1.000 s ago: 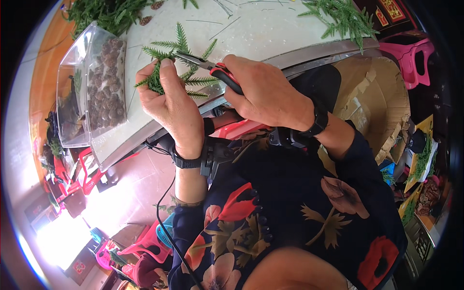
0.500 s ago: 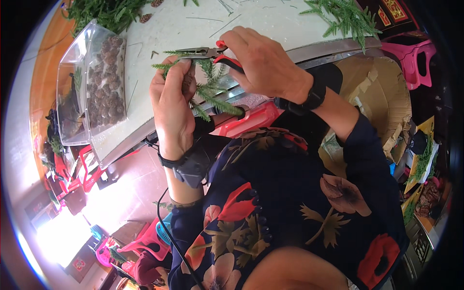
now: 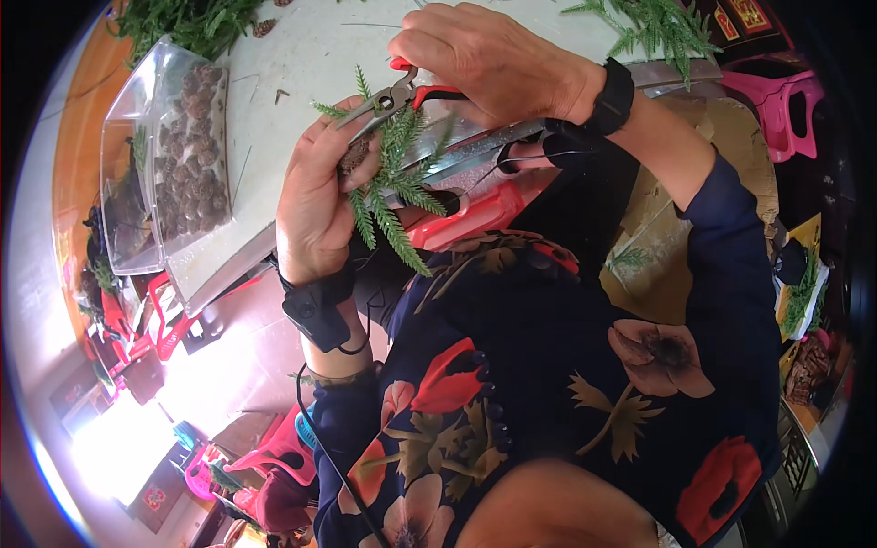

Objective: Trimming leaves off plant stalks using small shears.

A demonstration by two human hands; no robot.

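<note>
Near the table's front edge, my left hand (image 3: pixel 315 196) is closed on a green artificial pine sprig (image 3: pixel 397 169) and a small brown pine cone (image 3: pixel 354 157). The sprig's needled branches hang down past my fingers. My right hand (image 3: pixel 489 59) grips red-and-black-handled needle-nose pliers (image 3: pixel 391 100), held tilted with the jaws pointing down toward my left fingertips. The jaw tips lie against the sprig and the left fingers; what they pinch is hidden there.
A clear plastic box (image 3: pixel 164 173) holding many pine cones stands at the table's left. Green sprigs pile at the far left (image 3: pixel 192 27) and far right (image 3: pixel 649 32) of the white table (image 3: pixel 301 55). A cardboard box (image 3: pixel 713 183) and pink stool (image 3: pixel 776 100) are at right.
The pliers have swung from nearly level to a downward tilt as my right hand rose and moved away. The sprig has turned, with its branches now hanging lower.
</note>
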